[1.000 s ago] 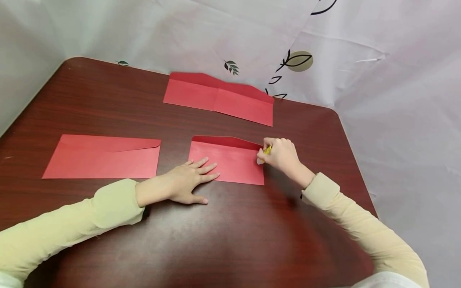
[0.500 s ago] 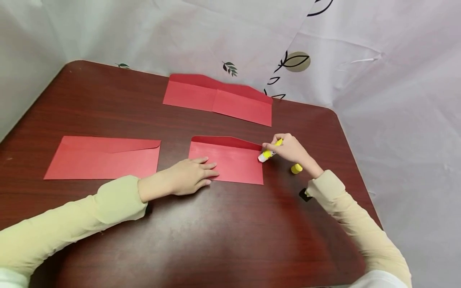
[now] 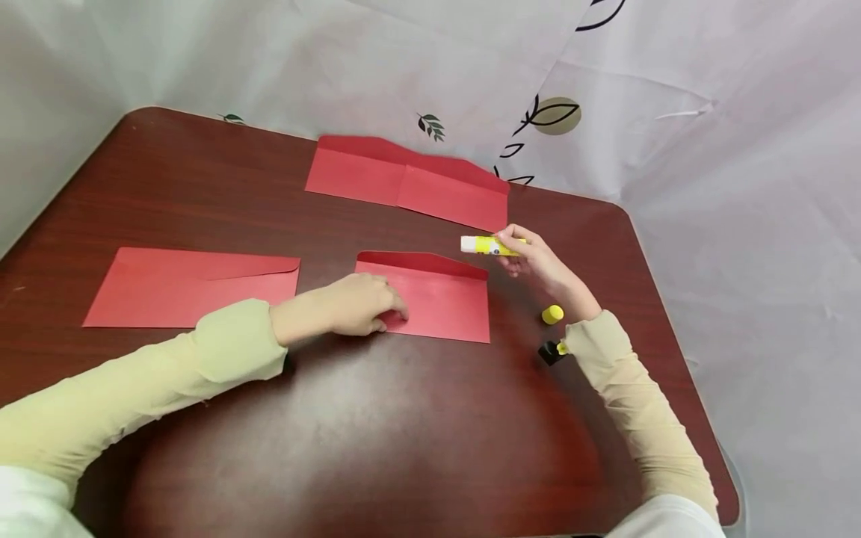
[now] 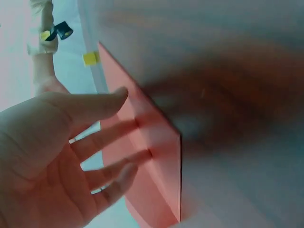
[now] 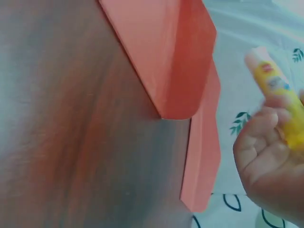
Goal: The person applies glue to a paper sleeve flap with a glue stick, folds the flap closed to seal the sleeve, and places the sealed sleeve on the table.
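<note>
The fingertips of my left hand touch the left part of a red envelope. In the left wrist view its thumb and fingers are spread loosely, with the fingertips against the paper. The envelope lies flat, its flap folded out at the far edge. Above the envelope's far right corner, my right hand pinches an uncapped yellow-and-white glue stick. Its white end points left. In the right wrist view, fingers wrap the yellow barrel of the glue stick. The yellow cap stands on the table near my right wrist.
A red envelope with its flap folded down lies to the left. At the back edge are overlapping red envelopes with flaps out. A patterned white curtain hangs behind the brown table.
My right hand has lifted the glue stick off the envelope's right edge and turned it level. The left hand's flat, spread fingers have drawn up so only the fingertips touch.
</note>
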### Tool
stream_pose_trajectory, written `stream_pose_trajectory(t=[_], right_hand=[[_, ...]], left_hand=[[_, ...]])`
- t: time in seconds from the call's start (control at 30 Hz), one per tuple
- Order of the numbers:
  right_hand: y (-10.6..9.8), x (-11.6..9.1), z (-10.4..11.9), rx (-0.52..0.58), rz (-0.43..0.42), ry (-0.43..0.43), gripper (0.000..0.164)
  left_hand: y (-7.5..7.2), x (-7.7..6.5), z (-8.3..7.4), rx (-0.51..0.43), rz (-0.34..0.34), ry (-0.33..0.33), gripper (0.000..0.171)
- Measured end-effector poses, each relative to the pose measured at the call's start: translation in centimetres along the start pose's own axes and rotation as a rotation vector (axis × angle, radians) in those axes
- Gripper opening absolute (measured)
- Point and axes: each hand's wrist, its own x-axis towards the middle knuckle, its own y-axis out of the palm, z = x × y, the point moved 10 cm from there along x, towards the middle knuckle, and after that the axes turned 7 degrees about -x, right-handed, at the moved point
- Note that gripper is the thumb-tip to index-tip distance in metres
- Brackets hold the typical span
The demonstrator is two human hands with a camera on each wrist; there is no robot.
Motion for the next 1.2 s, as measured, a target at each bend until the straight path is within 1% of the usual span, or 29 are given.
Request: stream_pose_trajectory(t=[0.07, 0.13, 0.23, 0.3, 0.4, 0.47, 0.53, 0.63, 0.77, 0.9, 1.03, 1.2], right_hand=[[0.5, 0.4, 0.2, -0.009, 0.023, -0.018, 0.009], [1.1, 0.9, 0.3, 0.007, 0.041, -0.032, 0.008], [2.1, 1.6, 0.5, 0.036, 0.062, -0.045, 0.017], [2.6, 2.1, 0.7, 0.059, 0.069, -0.055, 0.023], [3.4, 2.7, 0.9, 0.086, 0.065, -0.073, 0.023], [3.9, 3.3, 0.8, 0.111, 0.064, -0.072, 0.023], [4.6, 3.8, 0.5, 0.123, 0.068, -0.062, 0.025], [5.4, 4.4, 0.0, 0.100, 0.074, -0.036, 0.031], [5.8, 4.8, -0.3, -0.019, 0.071, -0.023, 0.034], [6.2, 4.9, -0.2, -0.124, 0.076, -0.033, 0.036], [6.8, 4.8, 0.0, -0.162, 0.086, -0.049, 0.037], [7.4, 4.7, -0.1, -0.209, 0.076, -0.075, 0.036]], left_hand=[[-0.5, 0.4, 0.6, -0.008, -0.009, -0.007, 0.031], [-1.4, 0.8, 1.1, -0.013, -0.055, -0.021, 0.035], [-2.6, 1.4, 1.9, -0.031, -0.137, -0.065, 0.048], [-3.1, 1.9, 2.5, -0.061, -0.166, -0.113, 0.060], [-3.1, 2.6, 3.1, -0.079, -0.157, -0.173, 0.077], [-2.8, 3.1, 3.3, -0.069, -0.137, -0.186, 0.085], [-2.4, 3.5, 3.4, -0.058, -0.119, -0.189, 0.088], [-1.8, 3.7, 3.7, -0.050, -0.106, -0.200, 0.087], [-1.2, 3.6, 4.0, -0.055, -0.117, -0.220, 0.081], [-0.9, 3.2, 4.0, -0.087, -0.145, -0.235, 0.077], [-0.9, 2.9, 3.6, -0.103, -0.170, -0.223, 0.073], [-0.8, 2.6, 2.9, -0.074, -0.197, -0.181, 0.064]])
